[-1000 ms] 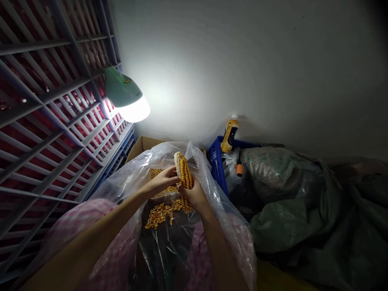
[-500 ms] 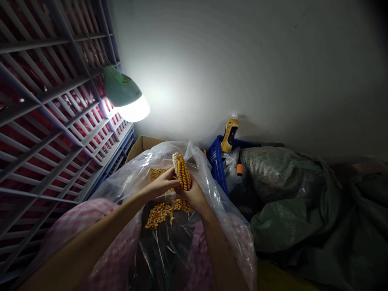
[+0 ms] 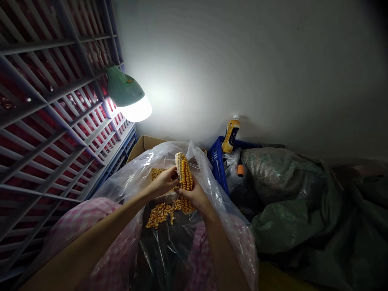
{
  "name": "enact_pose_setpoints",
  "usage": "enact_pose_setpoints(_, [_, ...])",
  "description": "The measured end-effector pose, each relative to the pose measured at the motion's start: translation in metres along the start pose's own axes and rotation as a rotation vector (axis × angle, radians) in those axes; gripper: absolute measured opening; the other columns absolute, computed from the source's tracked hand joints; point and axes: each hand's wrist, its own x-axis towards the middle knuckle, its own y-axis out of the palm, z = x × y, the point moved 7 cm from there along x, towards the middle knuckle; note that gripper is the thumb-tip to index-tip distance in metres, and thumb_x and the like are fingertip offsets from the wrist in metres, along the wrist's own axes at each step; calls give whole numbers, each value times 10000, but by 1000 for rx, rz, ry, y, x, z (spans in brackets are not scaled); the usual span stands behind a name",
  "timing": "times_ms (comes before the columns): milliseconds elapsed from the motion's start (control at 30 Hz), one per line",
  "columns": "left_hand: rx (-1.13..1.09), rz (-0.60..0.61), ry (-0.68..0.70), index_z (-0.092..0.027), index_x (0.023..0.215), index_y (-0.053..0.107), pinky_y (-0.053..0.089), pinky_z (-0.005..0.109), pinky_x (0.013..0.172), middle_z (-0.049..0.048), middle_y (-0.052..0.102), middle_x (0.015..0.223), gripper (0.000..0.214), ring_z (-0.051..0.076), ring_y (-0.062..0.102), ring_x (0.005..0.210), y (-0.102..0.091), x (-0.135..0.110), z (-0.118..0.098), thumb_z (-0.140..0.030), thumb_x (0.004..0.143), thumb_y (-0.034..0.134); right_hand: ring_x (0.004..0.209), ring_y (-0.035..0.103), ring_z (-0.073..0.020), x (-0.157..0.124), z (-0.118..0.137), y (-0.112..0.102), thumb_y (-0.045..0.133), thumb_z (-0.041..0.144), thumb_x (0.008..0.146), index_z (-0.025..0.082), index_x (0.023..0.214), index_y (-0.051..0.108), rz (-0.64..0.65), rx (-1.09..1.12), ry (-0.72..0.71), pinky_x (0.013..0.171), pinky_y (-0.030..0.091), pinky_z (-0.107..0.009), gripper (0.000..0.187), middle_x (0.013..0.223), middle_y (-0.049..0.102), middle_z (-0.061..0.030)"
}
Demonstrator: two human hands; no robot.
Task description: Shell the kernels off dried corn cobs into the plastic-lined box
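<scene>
Corn cob (image 3: 186,178) near upright, leaning slightly left, between the two sets of fingers. Pale stripped band on the left-hand fingers' side; full yellow rows on the right-hand fingers' side.

Change over the last half second: cob rolled and straightened a little, so more of the pale band shows now. Left fingers, higher and lapped against the cob half a second ago, now sit at its left edge. My reading: the border between bare and full rows is being offered to the left fingers; plenty of kernels remain on the visible face.

Right hand (image 3: 197,199): fingers wrapped round the cob's lower part, thumb across the front. Firm hold, by the look of it. Left hand (image 3: 165,181): fingers curled narrow, tips at the pale band; cannot tell whether they pinch a kernel.

Just below the right fingers, more yellow corn (image 3: 187,207); second cob or not, cannot say. Below the left fingers, a loose heap of kernels (image 3: 159,215) on clear plastic sheeting (image 3: 151,246). Beyond the left fingers, further kernels (image 3: 157,173), partly hidden by that hand.

Farther out: cardboard box (image 3: 145,142) past the left fingers, lit lamp (image 3: 129,91) above and left of them. Right of the right fingers, blue basket (image 3: 216,157), yellow bottle (image 3: 230,135) leaning at its rim, then a bulky sack (image 3: 273,169).
</scene>
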Motion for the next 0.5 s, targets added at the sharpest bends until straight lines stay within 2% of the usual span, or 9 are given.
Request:
enact_pose_setpoints(67, [-30,11,-3,-141,1020,597,490,311,751,51,669,877,407,190,609,818,0,1,2,-135,619,535,951,623,-211,-1,0,-2,760,267,589,197,1128,511,-20,11,13,849,491,-325,598,1037,651,-38])
enact_pose_setpoints(200, [-107,127,-52,-143,1081,580,497,310,780,56,681,928,416,194,626,853,7,0,1,-224,674,593,946,619,-214,-1,1,-4,769,260,578,205,1152,506,-39,34,30,854,491,-338,634,1038,648,-31])
enact_pose_setpoints(300, [5,48,-14,-112,1036,600,494,321,780,70,680,919,382,203,621,844,2,0,-1,-223,670,600,964,612,-217,-2,2,0,788,247,554,209,1133,523,-1,35,26,864,484,-336,637,1048,649,-27])
enact_pose_setpoints(400, [88,-45,29,-121,982,627,489,321,776,53,683,892,341,197,614,827,-6,3,-2,-161,657,530,993,604,-230,-2,2,0,788,288,575,218,1146,530,-6,41,22,838,495,-333,630,1086,636,-33])
enact_pose_setpoints(433, [69,-26,36,-128,986,629,484,324,798,49,684,904,349,193,614,838,-6,4,-3,-152,656,520,995,605,-236,-2,1,-1,776,325,600,224,1164,525,-18,45,28,819,504,-337,625,1098,632,-37])
enact_pose_setpoints(500, [-14,93,9,-142,1034,617,467,333,850,52,684,963,369,190,614,884,-1,4,-3,-169,674,540,983,616,-245,0,-3,-5,705,444,685,231,1203,516,-61,43,42,806,514,-360,592,1091,640,-44])
